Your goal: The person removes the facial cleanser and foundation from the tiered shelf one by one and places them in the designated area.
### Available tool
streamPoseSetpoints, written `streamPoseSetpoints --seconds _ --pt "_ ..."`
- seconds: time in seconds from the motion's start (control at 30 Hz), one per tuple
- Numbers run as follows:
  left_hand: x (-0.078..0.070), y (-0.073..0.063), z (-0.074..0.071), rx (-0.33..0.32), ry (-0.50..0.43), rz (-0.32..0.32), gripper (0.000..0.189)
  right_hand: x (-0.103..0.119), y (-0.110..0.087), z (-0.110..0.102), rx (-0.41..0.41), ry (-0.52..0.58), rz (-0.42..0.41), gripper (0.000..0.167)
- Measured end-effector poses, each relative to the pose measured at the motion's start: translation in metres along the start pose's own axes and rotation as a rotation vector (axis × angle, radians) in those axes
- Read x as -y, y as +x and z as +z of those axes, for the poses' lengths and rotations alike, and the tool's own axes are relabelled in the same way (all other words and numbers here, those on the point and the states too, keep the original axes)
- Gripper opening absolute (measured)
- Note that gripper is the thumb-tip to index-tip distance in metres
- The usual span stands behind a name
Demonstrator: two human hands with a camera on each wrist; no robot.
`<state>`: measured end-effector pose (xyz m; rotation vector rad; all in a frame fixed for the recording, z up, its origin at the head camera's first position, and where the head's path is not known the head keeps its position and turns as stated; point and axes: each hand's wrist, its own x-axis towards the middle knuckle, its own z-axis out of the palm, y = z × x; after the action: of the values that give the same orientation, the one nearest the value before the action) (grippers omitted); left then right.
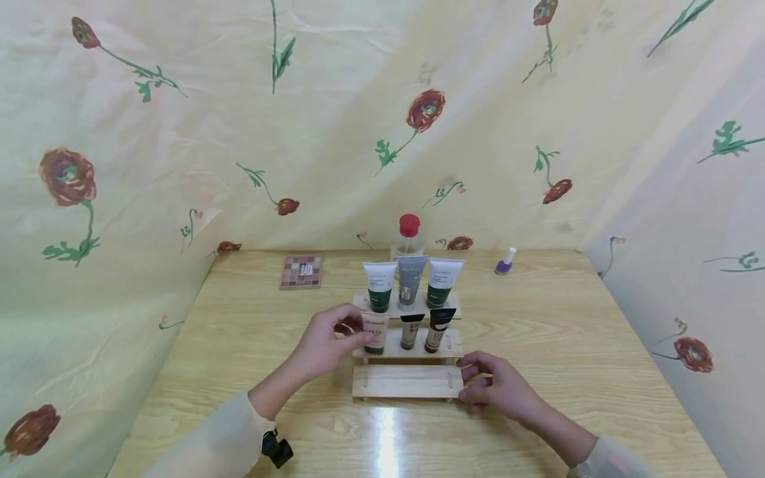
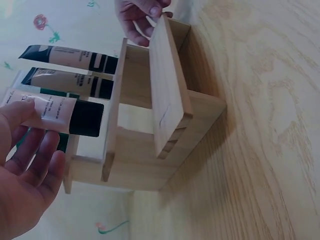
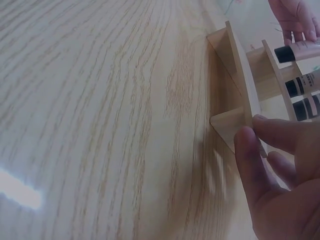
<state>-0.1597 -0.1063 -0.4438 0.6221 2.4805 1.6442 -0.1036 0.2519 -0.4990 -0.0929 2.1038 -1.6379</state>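
A three-step wooden display rack (image 1: 406, 382) stands on the table. My left hand (image 1: 323, 345) pinches a pink squeeze tube (image 1: 375, 326) with a black cap at the left of the middle step. In the left wrist view that tube (image 2: 52, 111) is cap-down, its cap at the step's edge; whether it bears weight there I cannot tell. Two slimmer beige tubes, one small (image 1: 410, 332) and one taller (image 1: 438, 332), stand beside it. On the top step are two white-and-green tubes (image 1: 380, 285) around a grey tube (image 1: 411, 282). My right hand (image 1: 505, 392) grips the right end of the lowest step.
Behind the rack stands a clear bottle with a red cap (image 1: 409, 226). An eyeshadow palette (image 1: 301, 272) lies at the back left of the wooden table (image 1: 251, 345). Purple nail polish (image 1: 504, 265) is at the back right. Floral cloth (image 1: 335, 133) hangs behind.
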Motion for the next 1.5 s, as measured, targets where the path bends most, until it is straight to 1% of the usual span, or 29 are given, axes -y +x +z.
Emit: streamPoseSetpoints --seconds 0.2,0.33,0.47,0.6,0.67,0.8,1.07,1.17,1.33,1.4,1.5 --pt "-0.002 -0.01 -0.02 -0.061 -0.025 -0.004 0.018 0.0 -0.001 0.001 -0.008 0.001 0.008 0.062" --pt "0.005 -0.012 -0.038 -0.101 -0.055 -0.02 0.019 0.003 -0.001 0.0 -0.012 -0.009 0.013 0.062" --pt "0.017 -0.011 -0.053 -0.131 -0.093 -0.098 0.024 0.004 0.0 -0.002 -0.014 -0.023 0.011 0.062" --pt "0.03 -0.008 -0.062 -0.146 -0.127 -0.191 0.029 0.004 0.0 -0.003 -0.016 -0.017 0.012 0.062" --pt "0.036 -0.007 -0.064 -0.143 -0.144 -0.223 0.031 0.004 0.0 -0.004 -0.014 -0.011 0.014 0.063" --pt "0.048 -0.005 -0.064 -0.119 -0.158 -0.262 0.031 0.004 -0.001 -0.004 -0.012 0.006 0.028 0.063" --pt "0.079 0.003 -0.06 -0.074 -0.126 -0.339 0.031 0.004 -0.002 -0.003 -0.001 0.021 0.047 0.064" --pt "0.089 0.006 -0.061 -0.07 -0.098 -0.348 0.033 0.004 -0.002 -0.002 0.002 0.022 0.05 0.064" --pt "0.099 0.008 -0.063 -0.059 0.003 -0.34 0.034 0.004 -0.001 -0.002 0.007 0.018 0.049 0.063" --pt "0.102 0.009 -0.063 -0.053 0.017 -0.348 0.033 0.004 -0.001 -0.002 0.012 0.017 0.048 0.063" --pt "0.105 0.01 -0.063 -0.054 0.001 -0.383 0.031 0.005 -0.001 -0.002 0.021 0.017 0.046 0.063"
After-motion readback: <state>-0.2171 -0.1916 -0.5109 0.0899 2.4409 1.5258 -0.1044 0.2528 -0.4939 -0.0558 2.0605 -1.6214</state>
